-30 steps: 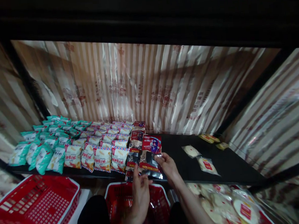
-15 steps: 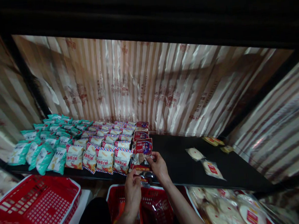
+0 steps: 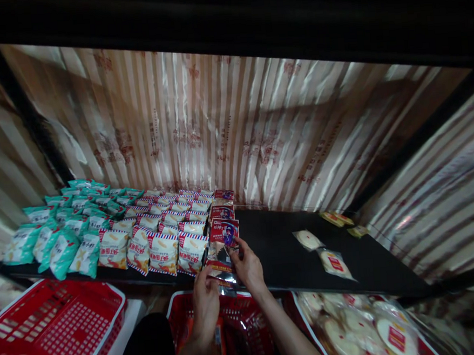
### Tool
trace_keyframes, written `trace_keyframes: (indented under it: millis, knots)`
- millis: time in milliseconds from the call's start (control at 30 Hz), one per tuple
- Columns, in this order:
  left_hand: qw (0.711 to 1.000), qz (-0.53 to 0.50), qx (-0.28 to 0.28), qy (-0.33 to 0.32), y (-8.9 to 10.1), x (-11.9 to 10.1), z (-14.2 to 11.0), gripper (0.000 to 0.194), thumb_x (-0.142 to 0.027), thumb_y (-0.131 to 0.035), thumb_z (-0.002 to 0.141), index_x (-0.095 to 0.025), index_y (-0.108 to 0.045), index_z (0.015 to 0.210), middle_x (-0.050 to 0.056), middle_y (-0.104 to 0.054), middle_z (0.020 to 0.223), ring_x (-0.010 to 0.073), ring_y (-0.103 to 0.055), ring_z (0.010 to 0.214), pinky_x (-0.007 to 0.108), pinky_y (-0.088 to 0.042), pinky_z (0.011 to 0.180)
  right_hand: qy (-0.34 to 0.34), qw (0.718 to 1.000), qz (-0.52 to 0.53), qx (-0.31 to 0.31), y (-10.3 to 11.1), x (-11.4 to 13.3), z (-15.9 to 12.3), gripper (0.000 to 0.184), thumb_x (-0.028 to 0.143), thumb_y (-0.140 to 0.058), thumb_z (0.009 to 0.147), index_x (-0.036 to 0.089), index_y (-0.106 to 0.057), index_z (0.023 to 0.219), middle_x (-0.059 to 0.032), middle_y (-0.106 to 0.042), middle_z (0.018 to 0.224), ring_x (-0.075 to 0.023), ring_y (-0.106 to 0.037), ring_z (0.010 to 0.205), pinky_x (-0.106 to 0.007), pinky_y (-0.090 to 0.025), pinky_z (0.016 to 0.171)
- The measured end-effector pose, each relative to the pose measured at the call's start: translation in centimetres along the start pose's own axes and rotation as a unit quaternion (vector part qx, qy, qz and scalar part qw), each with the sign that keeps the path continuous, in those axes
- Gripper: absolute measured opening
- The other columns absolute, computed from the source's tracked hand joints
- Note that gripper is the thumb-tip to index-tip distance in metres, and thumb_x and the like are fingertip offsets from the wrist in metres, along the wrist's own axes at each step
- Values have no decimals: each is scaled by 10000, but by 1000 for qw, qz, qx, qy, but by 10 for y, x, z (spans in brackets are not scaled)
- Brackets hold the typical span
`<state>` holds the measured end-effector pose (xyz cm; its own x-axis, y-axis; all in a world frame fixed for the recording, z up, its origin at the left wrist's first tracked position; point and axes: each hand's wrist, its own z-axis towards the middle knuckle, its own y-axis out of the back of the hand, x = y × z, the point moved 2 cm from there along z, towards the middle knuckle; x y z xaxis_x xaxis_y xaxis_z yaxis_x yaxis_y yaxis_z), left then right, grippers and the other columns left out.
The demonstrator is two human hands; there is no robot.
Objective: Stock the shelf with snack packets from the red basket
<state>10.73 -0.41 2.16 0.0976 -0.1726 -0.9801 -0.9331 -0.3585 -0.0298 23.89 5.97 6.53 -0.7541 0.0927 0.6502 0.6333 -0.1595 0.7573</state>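
Observation:
A flat red-and-dark snack packet (image 3: 224,238) with a clear lower part lies at the front of the shelf. My left hand (image 3: 205,298) pinches its lower left edge. On its right side, my right hand (image 3: 248,268) has thumb and fingers closed at the edge. Behind it, more red packets of the same kind (image 3: 222,213) form a row running to the back. White snack bags with striped edges (image 3: 163,253) stand close by on the left, with teal snack bags (image 3: 63,252) beyond them.
On the black shelf (image 3: 270,251), two clear packets with round pale contents (image 3: 335,265) and several yellow packets (image 3: 337,219) lie to the right. Below stand a red basket (image 3: 56,325) at left, another red basket (image 3: 173,306) under my hands, and pale round packs (image 3: 348,326) at right.
The view has shifted slightly. The front packet lies a little flatter on the shelf, with more of its clear lower part showing between my hands. Both hands stay at its edges.

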Motion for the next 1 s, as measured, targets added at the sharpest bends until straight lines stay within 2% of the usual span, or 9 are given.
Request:
trace_keyframes:
  millis: [400,667,1000]
  knots:
    - [1000,-19,-4,-10,-1,6,3,369,-278,-526,707,-138,-604,1039,104,-662,980,185,-637,789,300,-511,729,37,995,84,-50,-5,-8,5,407,323,-419,815,171,-609,1141,-74,-676,1080,-186,-646,889,-268,-478,804]
    - [1000,-28,0,-15,-2,-3,0,407,-374,-612,687,-149,-626,1026,76,-676,865,186,-648,764,300,-519,712,44,982,171,-67,-2,-8,13,380,406,-480,773,169,-652,1016,-76,-708,927,-206,-652,785,-312,-498,738]
    - [998,-44,36,-39,-24,-25,2,349,-221,-532,717,-146,-596,1052,79,-664,888,168,-637,773,244,-510,611,41,962,262,-71,21,-1,25,373,472,-532,735,168,-642,920,-50,-687,775,-189,-624,676,-289,-490,633]
